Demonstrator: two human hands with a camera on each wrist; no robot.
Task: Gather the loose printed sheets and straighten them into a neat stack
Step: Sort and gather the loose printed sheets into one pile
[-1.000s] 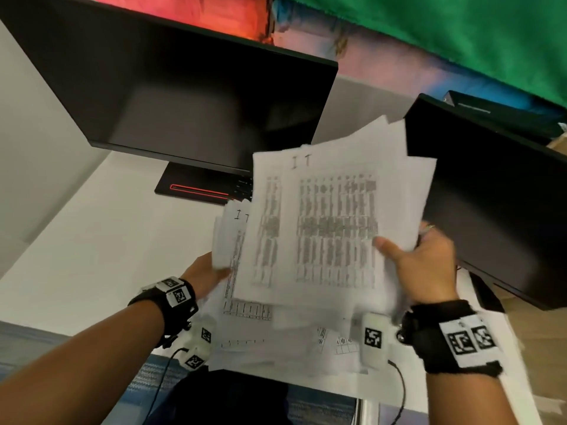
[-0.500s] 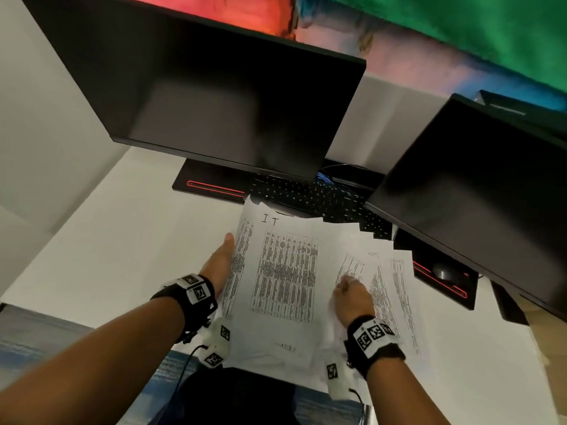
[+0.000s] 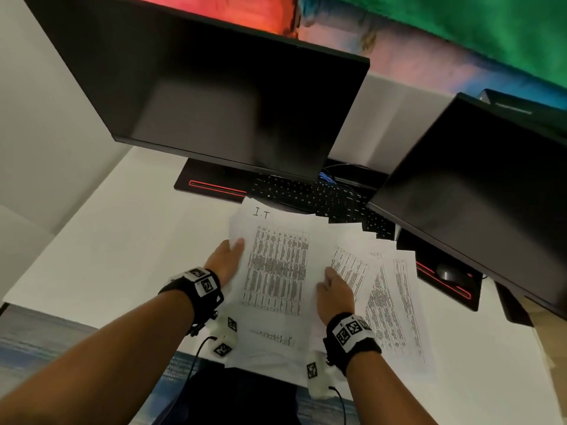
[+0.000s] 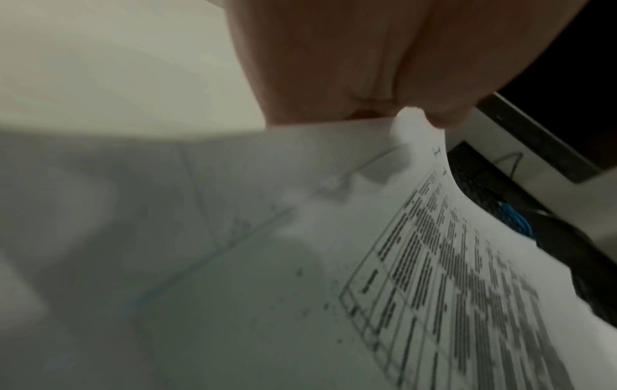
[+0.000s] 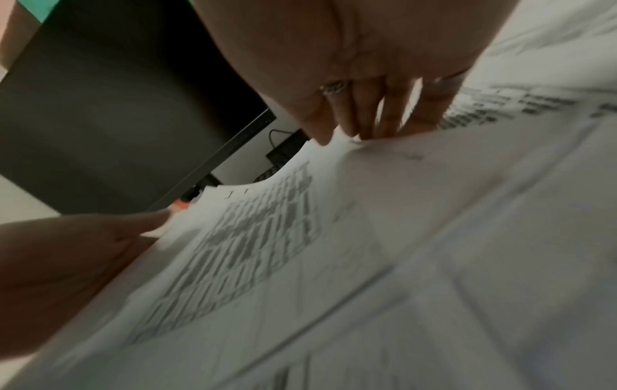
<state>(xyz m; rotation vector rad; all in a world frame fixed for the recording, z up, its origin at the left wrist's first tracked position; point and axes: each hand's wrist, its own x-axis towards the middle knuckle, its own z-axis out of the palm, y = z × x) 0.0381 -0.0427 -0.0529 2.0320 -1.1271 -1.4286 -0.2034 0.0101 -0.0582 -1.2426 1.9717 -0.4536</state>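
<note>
**Thin, limp sheets still fanned on the desk**

The printed sheets are spread between the hands and fanned beyond the right hand. They are touched by both hands; neither grasp can be told. Being light and slippery, they are best squeezed inward at opposite edges, the left hand bracing its side

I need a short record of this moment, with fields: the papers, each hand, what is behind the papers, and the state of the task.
papers: printed sheets lie fanned out on the white desk, the top one marked "I.T"
left hand: left hand holds the left edge of the top sheets, thumb on top
right hand: right hand rests on the sheets, fingers straight
behind: keyboard, partly under the far sheet edges; two dark monitors
task state: sheets gathered but not squared
</note>
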